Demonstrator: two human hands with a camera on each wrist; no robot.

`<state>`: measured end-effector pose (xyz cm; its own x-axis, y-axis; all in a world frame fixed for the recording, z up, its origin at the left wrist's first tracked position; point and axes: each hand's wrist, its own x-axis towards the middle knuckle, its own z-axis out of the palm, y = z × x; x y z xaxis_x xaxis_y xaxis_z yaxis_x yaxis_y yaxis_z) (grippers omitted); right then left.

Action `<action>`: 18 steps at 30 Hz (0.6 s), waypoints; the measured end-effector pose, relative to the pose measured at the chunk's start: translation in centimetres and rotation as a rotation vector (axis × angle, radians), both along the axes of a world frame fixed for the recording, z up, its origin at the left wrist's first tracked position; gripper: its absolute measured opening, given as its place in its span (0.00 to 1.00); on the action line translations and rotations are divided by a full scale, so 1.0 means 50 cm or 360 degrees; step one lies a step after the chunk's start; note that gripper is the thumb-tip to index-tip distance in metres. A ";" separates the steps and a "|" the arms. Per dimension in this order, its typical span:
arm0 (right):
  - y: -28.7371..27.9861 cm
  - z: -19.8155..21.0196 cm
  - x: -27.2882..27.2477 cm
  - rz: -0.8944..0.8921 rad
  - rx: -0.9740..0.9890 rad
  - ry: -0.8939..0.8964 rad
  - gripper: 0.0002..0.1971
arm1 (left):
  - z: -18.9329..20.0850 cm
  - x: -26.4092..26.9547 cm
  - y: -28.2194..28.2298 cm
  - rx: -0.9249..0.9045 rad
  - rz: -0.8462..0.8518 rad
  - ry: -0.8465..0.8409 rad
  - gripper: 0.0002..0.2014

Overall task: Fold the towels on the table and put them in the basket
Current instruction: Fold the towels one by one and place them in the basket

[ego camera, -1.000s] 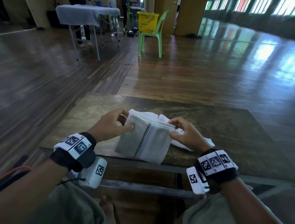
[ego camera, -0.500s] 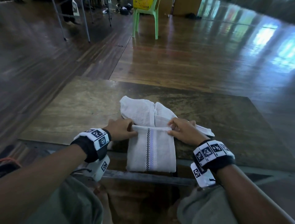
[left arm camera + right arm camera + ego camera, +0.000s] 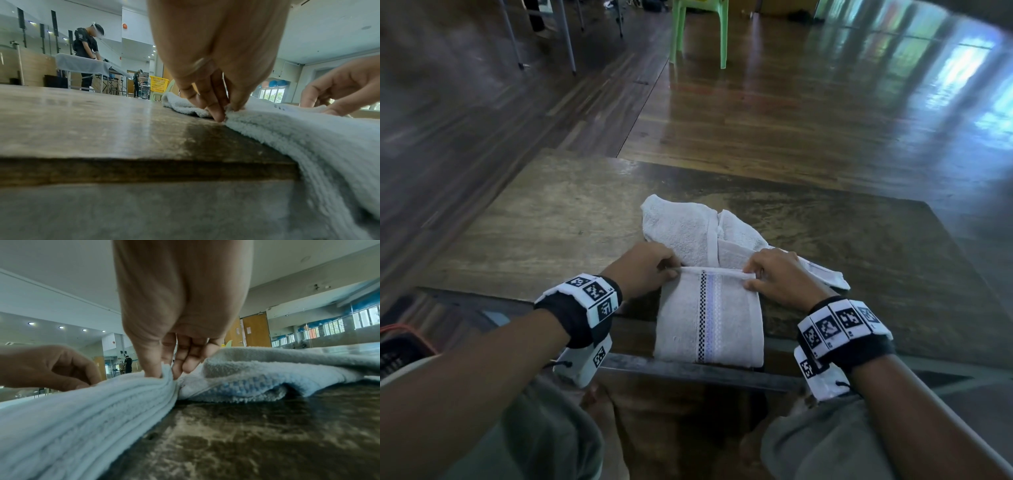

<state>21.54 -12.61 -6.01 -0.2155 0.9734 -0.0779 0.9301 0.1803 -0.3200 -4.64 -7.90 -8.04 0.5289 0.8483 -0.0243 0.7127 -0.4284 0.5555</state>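
The folded towel (image 3: 709, 318) is laid across the near edge of the table (image 3: 544, 233), its far half on the tabletop and its near half hung over the edge toward the person. Its long axis, marked by the checked stripe, is run from near to far. The far edge is pinched at both corners: the left corner by the left hand (image 3: 645, 270), the right corner by the right hand (image 3: 774, 277), thumb and fingers of each clamped together on the stacked layers. In both wrist views the fingertips (image 3: 152, 371) are seen pressed into the fabric at the tabletop.

A second towel (image 3: 688, 229), crumpled and unfolded, is touched by the far edge of the folded one and lies just beyond both hands.

The hands are placed equally near. The next fold or lift is judged to depend on this symmetric hold, since the hanging half lies toward the body
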 end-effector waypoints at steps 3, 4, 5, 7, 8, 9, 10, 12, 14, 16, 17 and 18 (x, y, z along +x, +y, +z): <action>0.000 0.001 0.002 0.0044 0.0023 0.0070 0.06 | 0.003 -0.002 -0.004 0.0045 0.0017 -0.0041 0.03; 0.000 0.003 0.003 0.0055 0.0014 0.0116 0.06 | 0.004 -0.002 -0.005 0.0066 0.0016 -0.0058 0.03; -0.002 0.006 0.004 0.0060 0.0002 0.0165 0.05 | 0.005 -0.003 -0.006 0.0083 0.0014 -0.0075 0.03; -0.004 0.011 0.003 0.0034 -0.0015 0.0238 0.04 | 0.007 -0.003 -0.007 0.0081 0.0026 -0.0104 0.03; -0.006 0.013 0.001 0.0010 -0.0016 0.0255 0.03 | 0.007 -0.004 -0.007 0.0074 0.0034 -0.0113 0.02; -0.006 0.014 0.000 -0.0010 -0.0010 0.0259 0.03 | 0.007 -0.003 -0.007 0.0071 0.0035 -0.0114 0.02; -0.006 0.014 -0.002 -0.0022 -0.0002 0.0253 0.03 | 0.006 -0.003 -0.006 0.0067 0.0032 -0.0101 0.02; -0.004 0.011 -0.005 -0.0033 0.0003 0.0234 0.04 | 0.003 -0.002 -0.004 0.0051 0.0034 -0.0043 0.02; -0.001 0.008 -0.008 -0.0055 -0.0009 0.0211 0.04 | -0.002 -0.001 -0.003 0.0051 0.0057 0.0019 0.03; 0.001 0.005 -0.011 -0.0089 0.0010 0.0199 0.05 | -0.005 0.002 -0.002 0.0108 0.0050 0.0041 0.04; 0.001 0.005 -0.012 -0.0104 0.0028 0.0195 0.06 | -0.006 0.004 -0.004 0.0133 0.0035 0.0033 0.05; 0.001 0.006 -0.013 -0.0122 0.0040 0.0194 0.06 | -0.006 0.007 -0.006 0.0146 0.0025 0.0022 0.05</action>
